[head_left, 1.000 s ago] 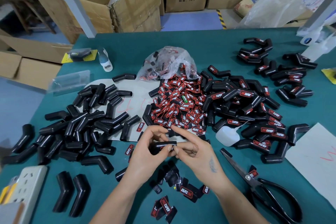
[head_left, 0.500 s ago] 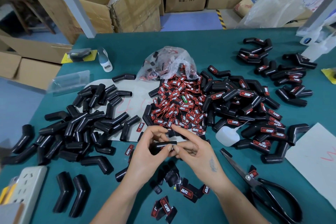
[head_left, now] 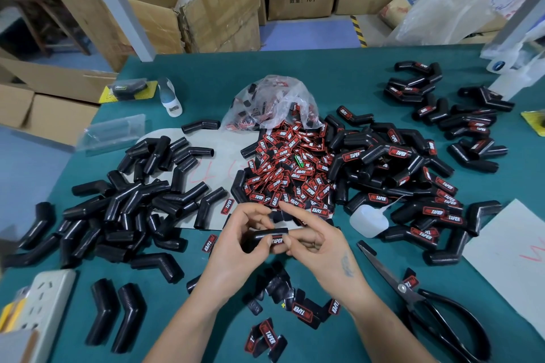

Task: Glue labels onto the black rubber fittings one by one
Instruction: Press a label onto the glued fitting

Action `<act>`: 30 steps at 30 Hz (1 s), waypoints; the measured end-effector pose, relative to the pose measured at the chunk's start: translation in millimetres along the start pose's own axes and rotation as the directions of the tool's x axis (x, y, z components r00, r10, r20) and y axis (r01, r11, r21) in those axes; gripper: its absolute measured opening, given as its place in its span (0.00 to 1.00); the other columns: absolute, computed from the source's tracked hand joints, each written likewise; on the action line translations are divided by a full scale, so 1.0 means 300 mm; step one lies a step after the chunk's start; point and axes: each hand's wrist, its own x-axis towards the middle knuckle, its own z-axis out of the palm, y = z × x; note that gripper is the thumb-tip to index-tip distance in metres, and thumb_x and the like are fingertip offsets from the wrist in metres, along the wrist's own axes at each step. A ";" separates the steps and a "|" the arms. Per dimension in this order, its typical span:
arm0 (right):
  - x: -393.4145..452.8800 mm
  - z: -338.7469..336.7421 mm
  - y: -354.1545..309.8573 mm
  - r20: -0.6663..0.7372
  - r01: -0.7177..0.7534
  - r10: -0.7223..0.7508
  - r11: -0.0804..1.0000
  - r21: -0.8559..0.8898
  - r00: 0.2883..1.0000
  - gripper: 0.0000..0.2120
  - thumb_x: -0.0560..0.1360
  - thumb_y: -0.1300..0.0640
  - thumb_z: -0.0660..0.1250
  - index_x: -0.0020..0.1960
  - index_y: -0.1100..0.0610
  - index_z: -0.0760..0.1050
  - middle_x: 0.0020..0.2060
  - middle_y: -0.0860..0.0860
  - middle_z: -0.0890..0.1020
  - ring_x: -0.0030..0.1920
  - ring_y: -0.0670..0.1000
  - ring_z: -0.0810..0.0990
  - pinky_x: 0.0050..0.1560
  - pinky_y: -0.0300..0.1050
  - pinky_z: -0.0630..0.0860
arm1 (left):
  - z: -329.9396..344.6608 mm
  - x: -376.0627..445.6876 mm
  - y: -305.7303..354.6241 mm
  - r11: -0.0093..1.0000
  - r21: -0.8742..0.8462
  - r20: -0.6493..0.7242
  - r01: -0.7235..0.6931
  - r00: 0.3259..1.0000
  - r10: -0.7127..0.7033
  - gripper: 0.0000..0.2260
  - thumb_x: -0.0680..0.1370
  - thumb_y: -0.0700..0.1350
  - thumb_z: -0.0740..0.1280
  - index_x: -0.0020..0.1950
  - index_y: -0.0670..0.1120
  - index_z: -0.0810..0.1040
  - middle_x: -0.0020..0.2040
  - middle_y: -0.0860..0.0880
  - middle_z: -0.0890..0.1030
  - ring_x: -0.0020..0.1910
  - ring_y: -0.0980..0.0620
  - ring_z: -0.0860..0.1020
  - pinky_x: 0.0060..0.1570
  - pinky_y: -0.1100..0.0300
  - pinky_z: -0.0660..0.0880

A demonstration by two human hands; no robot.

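Observation:
My left hand (head_left: 236,247) grips a black rubber fitting (head_left: 259,237) above the green table (head_left: 324,79). A red and black label (head_left: 277,240) sits on the fitting's near face. My right hand (head_left: 318,242) pinches that label end with thumb and fingers, its forefinger raised. A heap of red labels (head_left: 292,174) lies just beyond the hands, spilling from a clear bag (head_left: 271,106). Bare fittings (head_left: 132,200) are piled at the left, labelled fittings (head_left: 407,180) at the right. A small white glue bottle (head_left: 368,219) lies to the right of my hands.
Black scissors (head_left: 424,300) lie at the near right beside white card (head_left: 513,256). A power strip (head_left: 44,303) sits at the near left. Loose labels (head_left: 298,309) lie between my forearms. Cardboard boxes (head_left: 200,3) stand beyond the table's far edge.
My fingers have shifted on the fitting, so the label on its near face now shows. My right forefinger has lifted. Both hands stay in the same place.

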 end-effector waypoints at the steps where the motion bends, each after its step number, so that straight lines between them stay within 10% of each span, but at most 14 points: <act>1: 0.000 -0.001 -0.004 0.003 -0.001 0.001 1.000 0.006 1.000 0.25 0.82 0.66 0.70 0.74 0.46 0.74 0.46 0.54 0.89 0.52 0.52 0.88 0.57 0.39 0.79 | -0.002 0.001 0.002 1.000 -0.002 0.006 -0.001 1.000 0.001 0.20 0.76 0.36 0.68 0.61 0.58 0.76 0.50 0.53 0.81 0.54 0.53 0.80 0.59 0.66 0.73; 15: -0.005 0.002 -0.047 -0.009 -0.029 0.029 0.999 0.021 1.000 0.24 0.81 0.67 0.69 0.74 0.51 0.74 0.45 0.54 0.89 0.48 0.47 0.88 0.53 0.38 0.80 | -0.030 0.000 0.020 0.999 0.008 0.090 0.047 0.995 -0.047 0.22 0.78 0.21 0.61 0.65 0.43 0.73 0.50 0.54 0.81 0.54 0.55 0.78 0.61 0.64 0.72; 30: -0.001 -0.014 -0.037 -0.018 -0.032 0.033 0.999 0.014 0.999 0.24 0.82 0.62 0.70 0.75 0.47 0.73 0.46 0.54 0.89 0.52 0.55 0.87 0.56 0.44 0.81 | -0.033 -0.003 0.038 0.999 0.013 0.081 0.029 0.996 -0.030 0.19 0.80 0.27 0.64 0.67 0.45 0.73 0.56 0.51 0.82 0.59 0.53 0.79 0.63 0.65 0.72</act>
